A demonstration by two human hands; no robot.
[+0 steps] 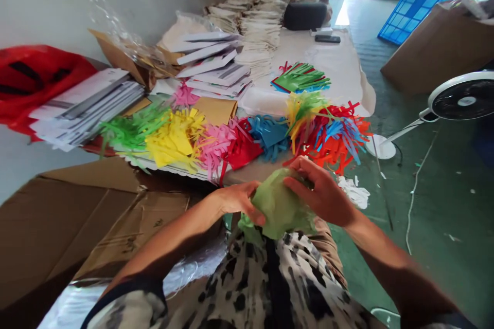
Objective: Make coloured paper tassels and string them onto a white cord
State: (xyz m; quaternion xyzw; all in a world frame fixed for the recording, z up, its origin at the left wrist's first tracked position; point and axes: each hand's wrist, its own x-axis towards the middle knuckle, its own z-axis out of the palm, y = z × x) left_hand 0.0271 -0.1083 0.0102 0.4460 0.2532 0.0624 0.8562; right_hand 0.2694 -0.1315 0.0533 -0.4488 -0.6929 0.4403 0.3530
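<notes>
A crumpled piece of light green paper (278, 206) sits over my lap, held between both hands. My left hand (238, 199) grips its left edge with the thumb pressed onto it. My right hand (322, 191) is closed over its upper right side, fingers curled onto the paper. Just beyond my hands, along the table's near edge, lie bunches of fringed cut paper: green (129, 131), yellow (174, 139), pink (214, 146), red (243, 146), blue (270, 133) and a mixed red, orange and blue heap (332, 136).
The table (335, 69) carries stacks of white envelopes (83, 105), more white stacks (258, 31), a green and red fringed bunch (300, 78) and a black phone (327, 38). A brown cardboard box (73, 221) stands at my left. A white fan (461, 97) stands on the green floor at right.
</notes>
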